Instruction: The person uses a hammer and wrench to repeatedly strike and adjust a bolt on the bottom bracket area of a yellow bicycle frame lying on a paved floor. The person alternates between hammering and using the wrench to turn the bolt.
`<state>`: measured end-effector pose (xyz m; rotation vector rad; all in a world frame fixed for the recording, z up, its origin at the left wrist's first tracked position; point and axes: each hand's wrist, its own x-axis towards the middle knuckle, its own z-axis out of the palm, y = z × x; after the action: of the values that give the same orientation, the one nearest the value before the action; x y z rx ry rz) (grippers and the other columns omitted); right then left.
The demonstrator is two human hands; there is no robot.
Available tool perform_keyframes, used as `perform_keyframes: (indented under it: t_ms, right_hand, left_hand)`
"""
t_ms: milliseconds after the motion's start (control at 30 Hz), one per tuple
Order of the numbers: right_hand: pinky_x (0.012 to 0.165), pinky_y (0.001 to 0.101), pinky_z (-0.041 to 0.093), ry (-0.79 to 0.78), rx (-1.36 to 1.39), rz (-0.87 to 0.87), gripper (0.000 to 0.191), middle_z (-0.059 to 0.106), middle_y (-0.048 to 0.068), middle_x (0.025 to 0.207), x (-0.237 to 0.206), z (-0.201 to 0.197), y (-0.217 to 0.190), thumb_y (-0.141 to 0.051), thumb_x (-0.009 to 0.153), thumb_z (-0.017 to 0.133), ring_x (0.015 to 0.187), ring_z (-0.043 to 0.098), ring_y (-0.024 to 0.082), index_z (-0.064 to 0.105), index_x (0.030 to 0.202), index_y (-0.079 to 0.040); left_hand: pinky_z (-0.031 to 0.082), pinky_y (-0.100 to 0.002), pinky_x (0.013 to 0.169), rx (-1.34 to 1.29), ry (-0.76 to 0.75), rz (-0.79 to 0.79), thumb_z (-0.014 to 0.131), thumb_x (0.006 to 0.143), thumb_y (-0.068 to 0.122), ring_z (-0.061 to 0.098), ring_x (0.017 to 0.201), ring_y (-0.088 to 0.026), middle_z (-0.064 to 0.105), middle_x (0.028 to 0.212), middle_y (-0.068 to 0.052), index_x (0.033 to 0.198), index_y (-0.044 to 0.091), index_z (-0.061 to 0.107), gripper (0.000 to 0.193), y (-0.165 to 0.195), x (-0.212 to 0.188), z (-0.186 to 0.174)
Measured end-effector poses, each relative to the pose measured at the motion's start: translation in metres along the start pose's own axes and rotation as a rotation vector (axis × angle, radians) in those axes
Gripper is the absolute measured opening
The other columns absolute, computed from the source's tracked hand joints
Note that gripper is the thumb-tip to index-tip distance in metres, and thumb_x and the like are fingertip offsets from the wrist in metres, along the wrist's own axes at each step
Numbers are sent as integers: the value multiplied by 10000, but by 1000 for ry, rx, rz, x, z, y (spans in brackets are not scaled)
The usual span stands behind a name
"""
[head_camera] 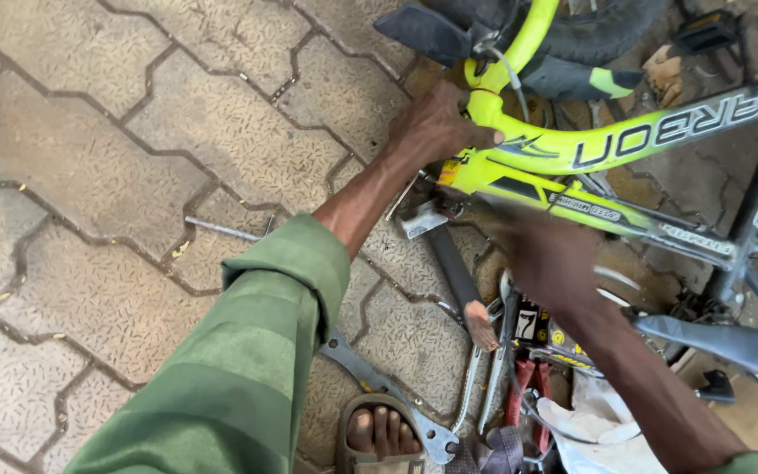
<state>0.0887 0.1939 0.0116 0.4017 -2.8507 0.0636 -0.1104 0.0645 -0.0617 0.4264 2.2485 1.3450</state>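
A neon yellow and black bicycle frame (607, 145) lies across the upper right of the head view. My left hand (436, 127) is wrapped around the frame's head tube where the tubes join. My right hand (550, 259) is motion-blurred just below the lower frame tube, above a heap of tools; whether it holds anything is unclear. A black tyre (572, 26) and a black mudguard (423, 31) sit behind the frame at the top.
Patterned paving stones (133, 158) cover the ground. Flat metal spanners (379, 386), pliers with red handles (528, 395), a black-handled tool (458, 272) and a thin rod (221, 230) lie near my sandalled foot (379, 430). A white bag (589, 430) lies at bottom right.
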Motion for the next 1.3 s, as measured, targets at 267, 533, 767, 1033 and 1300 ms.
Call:
perform_keyframes:
  t_ms: [267, 533, 767, 1033, 1300]
  right_hand:
    - [497, 398, 470, 146, 474, 402, 234, 640, 121, 660, -7, -19, 6, -227, 1054, 481, 536, 613, 283, 662, 961, -112]
    - [504, 461, 447, -296, 135, 212, 243, 661, 138, 698, 21, 24, 3, -332, 1055, 601, 529, 611, 335, 650, 986, -104]
    - [439, 396, 410, -360, 371, 508, 351, 595, 88, 561, -3, -40, 22, -282, 1022, 631, 457, 534, 218, 703, 1360, -220]
    - [447, 296, 407, 618, 1442, 470, 443, 471, 45, 634, -3, -75, 7, -369, 1135, 638, 476, 451, 138, 588, 802, -81]
    - [311, 280, 251, 869, 1527, 469, 503, 289, -32, 460, -11, -18, 3, -492, 1081, 564, 334, 251, 84, 544, 778, -91]
  left_hand:
    - [564, -427, 778, -16, -55, 21, 879, 665, 490, 767, 851, -252, 810, 916, -48, 994, 172, 812, 463, 1, 7, 1]
    - [549, -416, 856, -62, -61, 24, 882, 614, 477, 759, 941, -250, 808, 995, -45, 1038, 218, 804, 503, 5, 14, 1]
    - [545, -428, 864, -24, -73, 13, 906, 607, 476, 724, 971, -249, 772, 1054, -39, 1061, 220, 796, 533, 7, 16, 8]
    - [570, -421, 803, -14, -118, -56, 887, 649, 504, 761, 906, -265, 792, 1004, -110, 1038, 94, 779, 575, 14, 14, 16]
    - [554, -445, 764, -9, -62, 55, 823, 681, 561, 746, 848, -265, 783, 922, -101, 1038, 127, 792, 563, 31, -19, 26]
